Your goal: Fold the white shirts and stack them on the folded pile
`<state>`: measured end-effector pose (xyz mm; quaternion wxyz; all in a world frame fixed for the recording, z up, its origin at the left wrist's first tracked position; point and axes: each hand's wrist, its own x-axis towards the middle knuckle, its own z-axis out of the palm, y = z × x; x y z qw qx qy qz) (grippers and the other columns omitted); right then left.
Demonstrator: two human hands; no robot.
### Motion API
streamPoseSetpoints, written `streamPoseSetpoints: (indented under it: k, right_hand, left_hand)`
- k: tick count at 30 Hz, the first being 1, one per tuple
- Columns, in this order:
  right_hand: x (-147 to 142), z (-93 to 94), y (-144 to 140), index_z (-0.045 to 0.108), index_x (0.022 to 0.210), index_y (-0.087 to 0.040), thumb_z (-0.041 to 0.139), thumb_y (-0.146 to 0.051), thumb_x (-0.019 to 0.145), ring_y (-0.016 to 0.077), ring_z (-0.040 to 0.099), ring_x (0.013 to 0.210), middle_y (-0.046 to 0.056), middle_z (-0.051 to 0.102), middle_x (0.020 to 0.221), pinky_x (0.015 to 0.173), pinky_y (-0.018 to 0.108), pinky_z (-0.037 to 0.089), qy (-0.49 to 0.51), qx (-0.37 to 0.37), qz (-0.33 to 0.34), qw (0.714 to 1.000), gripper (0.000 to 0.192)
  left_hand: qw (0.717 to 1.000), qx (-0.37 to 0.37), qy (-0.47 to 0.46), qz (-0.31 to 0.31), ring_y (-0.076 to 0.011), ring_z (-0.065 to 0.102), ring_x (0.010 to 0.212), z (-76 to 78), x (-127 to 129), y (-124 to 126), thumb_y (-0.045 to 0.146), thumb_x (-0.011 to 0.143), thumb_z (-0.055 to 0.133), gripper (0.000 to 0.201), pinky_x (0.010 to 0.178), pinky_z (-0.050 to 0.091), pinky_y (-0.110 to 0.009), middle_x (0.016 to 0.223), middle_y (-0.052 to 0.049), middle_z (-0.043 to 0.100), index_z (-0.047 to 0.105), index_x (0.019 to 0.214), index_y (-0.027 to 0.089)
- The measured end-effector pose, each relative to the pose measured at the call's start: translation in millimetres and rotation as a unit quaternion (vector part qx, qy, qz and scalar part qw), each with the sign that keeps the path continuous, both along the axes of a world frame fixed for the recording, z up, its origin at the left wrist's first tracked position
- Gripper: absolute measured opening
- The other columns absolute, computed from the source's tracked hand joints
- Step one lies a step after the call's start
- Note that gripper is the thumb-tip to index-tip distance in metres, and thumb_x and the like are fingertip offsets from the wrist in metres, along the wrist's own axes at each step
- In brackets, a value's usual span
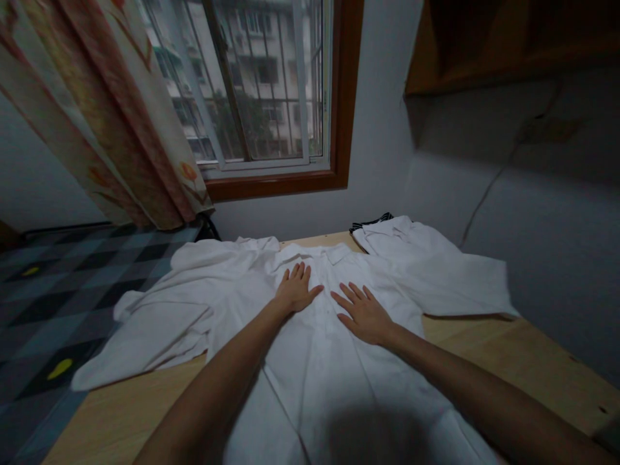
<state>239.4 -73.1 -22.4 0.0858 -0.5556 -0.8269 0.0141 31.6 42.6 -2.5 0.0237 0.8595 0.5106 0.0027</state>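
Observation:
A white collared shirt (320,361) lies front up on a wooden table, its collar toward the window and its lower part running toward me. My left hand (296,289) rests flat on the upper chest of the shirt, left of the button strip, fingers spread. On the other side of that strip, my right hand (363,313) lies palm down with its fingers apart. The left sleeve is bunched in folds and reaches past the table's left side. The right sleeve stretches out flatter to the right. Neither hand grasps the cloth.
The wooden table (130,407) shows at both sides of the shirt. Dark striped cloth (372,222) pokes out at the far right corner. A checked bedspread (72,290) is on the left, below a flowered curtain (121,116). A barred window (261,84) is ahead; a wooden shelf (508,51) hangs upper right.

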Motion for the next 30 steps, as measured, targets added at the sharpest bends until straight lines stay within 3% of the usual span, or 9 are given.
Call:
streamPoseSetpoints:
  k: [4, 7, 9, 12, 15, 19, 22, 26, 30]
  right_hand:
    - [11, 0.8, -20, 0.038, 0.149, -0.027, 0.051, -0.033, 0.098, 0.0314, 0.022, 0.141, 0.007, 0.027, 0.155, 0.113, 0.056, 0.018, 0.034, -0.009, 0.021, 0.999, 0.052]
    - [15, 5.1, -10, 0.056, 0.134, -0.023, 0.059, -0.031, 0.094, 0.0288, 0.038, 0.133, 0.008, 0.045, 0.144, 0.111, 0.047, 0.027, 0.117, -0.018, 0.009, 0.993, 0.041]
    - [13, 13.3, 10, 0.064, 0.12, -0.02, 0.061, -0.029, 0.091, 0.024, 0.055, 0.114, 0.008, 0.062, 0.123, 0.099, 0.037, 0.04, 0.196, -0.022, -0.048, 0.979, 0.031]
    - [0, 30.6, 54, 0.061, 0.118, -0.018, 0.061, -0.024, 0.088, 0.0194, 0.061, 0.09, 0.004, 0.066, 0.099, 0.081, 0.029, 0.045, 0.257, 0.007, -0.159, 0.953, 0.031]
    - [-24, 41.7, 99, 0.055, 0.124, -0.019, 0.064, -0.023, 0.087, 0.0205, 0.059, 0.098, 0.006, 0.062, 0.108, 0.085, 0.028, 0.043, 0.232, 0.062, -0.195, 0.951, 0.038]
    - [-53, 33.7, 137, 0.05, 0.13, -0.022, 0.059, -0.023, 0.091, 0.0232, 0.058, 0.106, 0.009, 0.056, 0.121, 0.086, 0.029, 0.044, 0.157, 0.06, -0.229, 0.959, 0.04]
    - [-62, 19.9, 149, 0.05, 0.129, -0.02, 0.051, -0.016, 0.093, 0.0239, 0.06, 0.1, 0.01, 0.059, 0.115, 0.082, 0.031, 0.045, 0.137, 0.041, -0.243, 0.959, 0.036]
    - [-60, 7.3, 152, 0.054, 0.125, -0.022, 0.048, -0.017, 0.096, 0.0241, 0.061, 0.099, 0.009, 0.063, 0.109, 0.083, 0.032, 0.044, 0.13, 0.04, -0.225, 0.965, 0.03]
    - [-57, 4.6, 150, 0.056, 0.119, -0.023, 0.054, -0.026, 0.097, 0.0227, 0.06, 0.101, 0.007, 0.062, 0.111, 0.084, 0.03, 0.043, 0.125, 0.051, -0.205, 0.969, 0.023]
  left_hand:
    - [1.0, -0.008, -0.004, -0.004, -0.0324, 0.011, 0.148, -0.4, 0, -1, 0.067, 0.091, 0.028, 0.086, 0.117, 0.012, -0.051, 0.159, -0.019, 0.016, 0.026, 0.152, 0.007]
    - [1.0, -0.008, -0.001, -0.012, -0.0334, 0.011, 0.148, -0.4, -3, -7, 0.065, 0.092, 0.027, 0.08, 0.116, 0.012, -0.053, 0.159, -0.018, 0.017, 0.027, 0.153, 0.013]
    - [1.0, -0.008, 0.005, -0.017, -0.0346, 0.011, 0.147, 0.7, -5, -13, 0.063, 0.093, 0.029, 0.077, 0.116, 0.013, -0.054, 0.159, -0.018, 0.017, 0.028, 0.153, 0.014]
    - [1.0, -0.015, 0.017, -0.02, -0.0356, 0.013, 0.147, 4.3, -7, -23, 0.058, 0.094, 0.033, 0.074, 0.115, 0.015, -0.055, 0.159, -0.019, 0.018, 0.028, 0.153, 0.014]
    - [1.0, -0.007, 0.021, -0.018, -0.0362, 0.019, 0.146, 9.8, -6, -33, 0.054, 0.094, 0.037, 0.07, 0.114, 0.019, -0.055, 0.158, -0.019, 0.024, 0.031, 0.151, 0.014]
    - [0.999, 0.029, 0.002, -0.029, -0.0357, 0.041, 0.134, 20.3, -4, -41, 0.047, 0.092, 0.043, 0.056, 0.107, 0.033, -0.052, 0.146, -0.017, 0.046, 0.049, 0.14, 0.018]
    - [0.997, 0.04, -0.061, -0.006, -0.0306, 0.057, 0.115, 30.3, -4, -32, 0.039, 0.092, 0.046, 0.045, 0.096, 0.044, -0.043, 0.122, -0.014, 0.064, 0.054, 0.132, 0.019]
    - [0.983, 0.04, -0.132, 0.122, -0.0259, 0.066, 0.098, 40.9, -1, 3, 0.024, 0.093, 0.044, 0.054, 0.083, 0.049, -0.035, 0.106, -0.012, 0.07, 0.036, 0.146, 0.022]
    - [0.98, 0.069, -0.097, 0.162, -0.0317, 0.066, 0.099, 38.8, 6, 35, 0.019, 0.091, 0.043, 0.046, 0.079, 0.05, -0.039, 0.106, -0.016, 0.07, 0.054, 0.135, 0.024]
